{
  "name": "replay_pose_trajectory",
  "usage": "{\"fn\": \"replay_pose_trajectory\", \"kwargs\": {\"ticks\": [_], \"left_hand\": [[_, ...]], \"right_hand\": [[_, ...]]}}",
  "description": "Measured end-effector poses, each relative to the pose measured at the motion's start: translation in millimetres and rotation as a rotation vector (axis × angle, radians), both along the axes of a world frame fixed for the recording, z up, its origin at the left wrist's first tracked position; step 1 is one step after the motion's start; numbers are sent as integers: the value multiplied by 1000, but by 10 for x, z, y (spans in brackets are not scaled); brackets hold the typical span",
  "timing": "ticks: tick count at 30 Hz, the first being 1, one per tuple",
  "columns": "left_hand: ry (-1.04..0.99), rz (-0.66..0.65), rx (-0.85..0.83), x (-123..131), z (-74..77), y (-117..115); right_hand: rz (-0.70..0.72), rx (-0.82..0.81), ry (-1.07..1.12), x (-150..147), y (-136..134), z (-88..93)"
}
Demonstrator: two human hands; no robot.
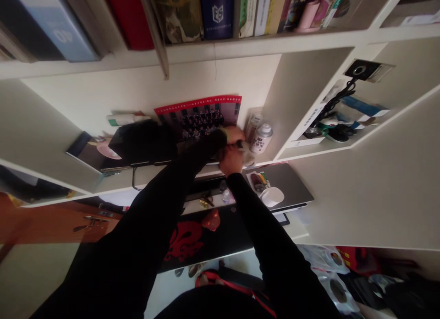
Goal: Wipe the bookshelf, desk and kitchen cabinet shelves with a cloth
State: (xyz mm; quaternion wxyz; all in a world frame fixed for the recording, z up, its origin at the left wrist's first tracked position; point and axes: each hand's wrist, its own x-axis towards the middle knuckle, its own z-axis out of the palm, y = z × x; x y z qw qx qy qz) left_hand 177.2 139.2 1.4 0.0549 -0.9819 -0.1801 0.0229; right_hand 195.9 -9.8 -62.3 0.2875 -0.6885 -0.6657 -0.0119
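On the shelf my left hand (235, 134) and my right hand (232, 161) meet, both with curled fingers. At their fingertips is a blurred pale object (249, 155), its kind unclear. Something small and dark shows between the hands. Just right of them stands a white spray can (261, 138) with a grey cap, and a clear-capped bottle (253, 125) behind it. A group photo with a red border (202, 119) leans on the back wall, partly covered by my left forearm. Left of it sits a black bulky item (140, 142).
Books (217, 14) fill the shelf above. A cubby on the right holds a webcam (360, 70) and cables. Below lie a closed grey laptop (292, 184) with a white cup (272, 196) on it, and a black desk mat (220, 236) with red print.
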Motion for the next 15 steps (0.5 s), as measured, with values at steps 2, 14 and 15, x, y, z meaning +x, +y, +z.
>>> {"fn": "replay_pose_trajectory", "kwargs": {"ticks": [2,14,15], "left_hand": [[62,-74,29,-16,-10,28],[130,-51,146,33,-87,52],[126,-43,150,35,-83,45]], "right_hand": [[-6,-4,-11,-7,-8,-1],[-38,-63,-18,-28,-34,49],[-39,-71,-19,-28,-36,50]]}}
